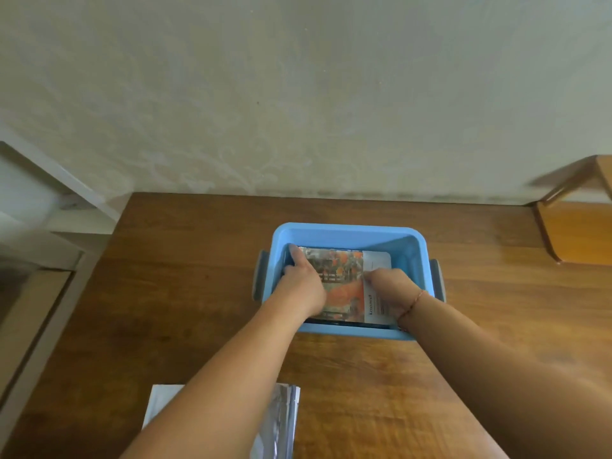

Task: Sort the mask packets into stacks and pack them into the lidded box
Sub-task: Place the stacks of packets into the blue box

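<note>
Home room, wooden table (172,293) against textured cream wall (298,94), wooden chair (576,226) at right edge, white frame (49,180) at left.

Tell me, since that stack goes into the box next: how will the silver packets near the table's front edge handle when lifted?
The silver packets look thin and glossy, so probably light, floppy and slippery. Their edges fan unevenly, so the stack may slide apart unless squeezed from both sides.
</note>
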`<state>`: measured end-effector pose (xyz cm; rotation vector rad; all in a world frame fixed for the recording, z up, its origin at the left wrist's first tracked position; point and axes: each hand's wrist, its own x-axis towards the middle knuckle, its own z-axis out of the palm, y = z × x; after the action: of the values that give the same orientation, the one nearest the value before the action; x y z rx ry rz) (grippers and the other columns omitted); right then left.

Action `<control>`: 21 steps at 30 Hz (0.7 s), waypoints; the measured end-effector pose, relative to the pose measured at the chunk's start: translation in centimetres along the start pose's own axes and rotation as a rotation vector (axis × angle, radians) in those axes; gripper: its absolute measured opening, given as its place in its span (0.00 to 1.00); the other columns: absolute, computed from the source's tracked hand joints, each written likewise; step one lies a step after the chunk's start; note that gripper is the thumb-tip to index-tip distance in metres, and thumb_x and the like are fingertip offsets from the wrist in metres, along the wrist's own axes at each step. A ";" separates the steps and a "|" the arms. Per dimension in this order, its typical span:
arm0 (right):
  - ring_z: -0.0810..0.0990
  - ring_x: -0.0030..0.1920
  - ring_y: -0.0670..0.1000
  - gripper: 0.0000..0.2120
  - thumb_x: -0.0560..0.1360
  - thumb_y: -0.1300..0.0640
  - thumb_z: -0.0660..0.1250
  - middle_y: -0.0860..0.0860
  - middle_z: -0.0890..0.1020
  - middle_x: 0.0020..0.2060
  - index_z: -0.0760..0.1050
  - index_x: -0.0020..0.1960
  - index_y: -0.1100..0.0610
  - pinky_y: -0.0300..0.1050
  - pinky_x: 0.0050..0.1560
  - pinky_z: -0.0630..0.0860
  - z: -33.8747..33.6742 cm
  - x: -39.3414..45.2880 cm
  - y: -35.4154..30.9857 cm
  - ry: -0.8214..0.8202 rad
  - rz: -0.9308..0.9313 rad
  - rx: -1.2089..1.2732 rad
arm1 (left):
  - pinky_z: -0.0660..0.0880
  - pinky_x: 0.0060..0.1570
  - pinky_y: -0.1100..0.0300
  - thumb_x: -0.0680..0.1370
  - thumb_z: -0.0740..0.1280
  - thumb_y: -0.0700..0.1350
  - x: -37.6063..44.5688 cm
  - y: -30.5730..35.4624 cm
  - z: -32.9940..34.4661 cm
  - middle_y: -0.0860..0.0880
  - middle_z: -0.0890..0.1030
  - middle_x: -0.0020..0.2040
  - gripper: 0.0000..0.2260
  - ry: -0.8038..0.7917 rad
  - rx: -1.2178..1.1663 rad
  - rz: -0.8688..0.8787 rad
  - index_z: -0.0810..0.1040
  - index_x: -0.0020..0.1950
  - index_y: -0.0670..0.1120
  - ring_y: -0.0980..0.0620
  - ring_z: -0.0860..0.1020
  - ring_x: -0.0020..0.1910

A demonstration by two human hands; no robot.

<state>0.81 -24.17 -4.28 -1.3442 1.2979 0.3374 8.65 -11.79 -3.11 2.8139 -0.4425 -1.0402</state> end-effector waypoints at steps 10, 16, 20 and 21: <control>0.79 0.41 0.58 0.12 0.78 0.55 0.65 0.59 0.80 0.45 0.73 0.57 0.62 0.48 0.41 0.74 -1.2 -0.5 -0.6 -0.059 -0.059 -0.060 | 0.63 0.71 0.44 0.74 0.69 0.59 -0.8 0.4 -2.6 0.48 0.61 0.74 0.37 0.074 0.383 0.765 0.56 0.78 0.52 0.46 0.60 0.74; 0.79 0.38 0.55 0.13 0.78 0.51 0.64 0.57 0.80 0.43 0.74 0.57 0.60 0.45 0.38 0.75 -0.5 -0.4 -0.7 -0.069 -0.009 0.033 | 0.42 0.76 0.49 0.73 0.69 0.64 1.7 -1.1 -1.8 0.51 0.41 0.81 0.49 -0.032 0.598 0.771 0.39 0.80 0.49 0.50 0.42 0.79; 0.80 0.40 0.56 0.13 0.78 0.52 0.64 0.56 0.80 0.43 0.74 0.57 0.61 0.49 0.42 0.78 -0.4 -0.3 -0.7 -0.055 -0.015 0.039 | 0.44 0.76 0.46 0.74 0.66 0.64 1.8 -1.6 -1.4 0.47 0.40 0.81 0.49 0.089 0.764 0.827 0.38 0.80 0.45 0.45 0.41 0.79; 0.79 0.39 0.55 0.12 0.78 0.53 0.64 0.56 0.80 0.43 0.74 0.56 0.60 0.47 0.39 0.76 -0.5 -0.4 -0.7 -0.053 -0.021 0.043 | 0.46 0.76 0.45 0.74 0.67 0.63 1.8 -1.6 -1.3 0.46 0.40 0.81 0.49 0.116 0.773 0.854 0.38 0.80 0.45 0.44 0.41 0.79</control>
<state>1.00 -24.59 -3.47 -1.3032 1.2398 0.3274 11.14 -10.80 -3.59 2.6239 -2.1464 -0.5586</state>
